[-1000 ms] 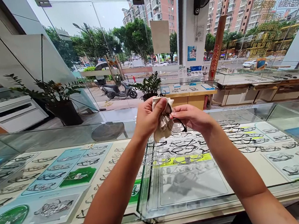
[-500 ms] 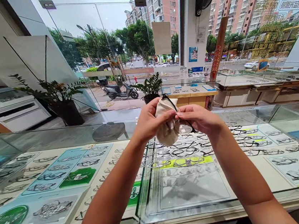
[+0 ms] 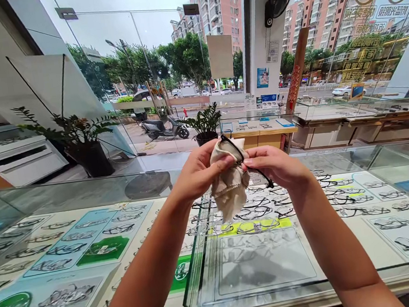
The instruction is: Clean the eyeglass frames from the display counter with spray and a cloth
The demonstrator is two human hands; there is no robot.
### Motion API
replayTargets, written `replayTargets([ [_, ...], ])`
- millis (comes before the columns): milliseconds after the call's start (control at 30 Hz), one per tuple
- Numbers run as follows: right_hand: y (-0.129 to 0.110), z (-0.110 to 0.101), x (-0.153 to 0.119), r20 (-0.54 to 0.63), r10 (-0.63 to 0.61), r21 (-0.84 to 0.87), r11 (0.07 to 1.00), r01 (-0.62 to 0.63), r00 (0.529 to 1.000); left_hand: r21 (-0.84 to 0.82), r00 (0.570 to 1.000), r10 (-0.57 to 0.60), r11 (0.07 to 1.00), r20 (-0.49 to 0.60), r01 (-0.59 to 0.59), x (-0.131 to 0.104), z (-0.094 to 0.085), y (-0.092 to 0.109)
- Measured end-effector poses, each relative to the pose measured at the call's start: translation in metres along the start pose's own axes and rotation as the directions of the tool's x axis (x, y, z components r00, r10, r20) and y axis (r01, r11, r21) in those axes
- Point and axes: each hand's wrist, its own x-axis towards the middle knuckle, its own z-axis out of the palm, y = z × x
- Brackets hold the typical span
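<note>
My left hand (image 3: 201,169) is closed on a cream-coloured cloth (image 3: 231,195), its thumb pressing the cloth against a lens area of a pair of glasses. The dark-framed glasses (image 3: 232,146) are partly wrapped in the cloth, with one black rim showing at the top. My right hand (image 3: 274,164) pinches the glasses near the middle of the frame, and a dark part of them slants down below its fingers. Both hands are raised over the glass counter, close together. The cloth hides most of the lens under the left thumb.
Below my hands stands a glass display counter (image 3: 256,285) with many spectacle frames (image 3: 259,224) inside. On the left are blue and green display cards (image 3: 103,250). A dark stool (image 3: 147,183) and potted plants (image 3: 204,121) are beyond the counter, before the glass shopfront.
The cloth now hangs lower in a loose, jagged-edged flap below my left hand. Both hands sit slightly lower in view, still on the glasses and cloth.
</note>
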Motion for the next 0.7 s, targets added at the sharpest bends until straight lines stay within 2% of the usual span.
replayTargets([
  [67, -0.001, 0.0, 0.0, -0.001, -0.006, -0.004, 1.0, 0.006, 1.0, 0.025, 1.0, 0.009, 1.0, -0.01, -0.008, -0.001, 0.001, -0.001],
  [233, 0.003, 0.003, 0.001, 0.037, -0.018, -0.026, 0.999, 0.019, 0.999, 0.071, 0.989, 0.07, 0.996, -0.127, -0.061, -0.002, 0.009, -0.01],
  [367, 0.009, 0.007, 0.002, 0.079, -0.027, -0.029, 0.999, 0.029, 0.997, 0.137, 0.936, 0.21, 0.975, -0.283, -0.177, -0.002, 0.017, -0.013],
  [433, 0.008, 0.009, 0.001, 0.094, -0.031, -0.036, 0.999, 0.034, 0.995, 0.138, 0.912, 0.235, 0.97, -0.336, -0.199, -0.002, 0.018, -0.011],
  [500, 0.005, 0.01, -0.001, 0.093, -0.043, -0.04, 0.998, 0.046, 0.995, 0.09, 0.939, 0.172, 0.984, -0.299, -0.152, -0.002, 0.018, -0.004],
  [567, 0.0, 0.01, -0.003, 0.071, -0.052, -0.034, 0.998, 0.055, 0.996, 0.031, 0.978, 0.063, 0.998, -0.199, -0.058, 0.0, 0.016, 0.006],
  [633, -0.006, 0.007, -0.006, 0.034, -0.051, -0.017, 0.999, 0.052, 0.998, -0.004, 0.994, -0.018, 1.0, -0.109, 0.018, 0.003, 0.014, 0.017],
  [700, -0.009, 0.005, -0.007, -0.004, -0.047, 0.006, 0.999, 0.047, 0.999, -0.008, 0.998, -0.051, 0.999, -0.042, 0.051, 0.006, 0.013, 0.026],
])
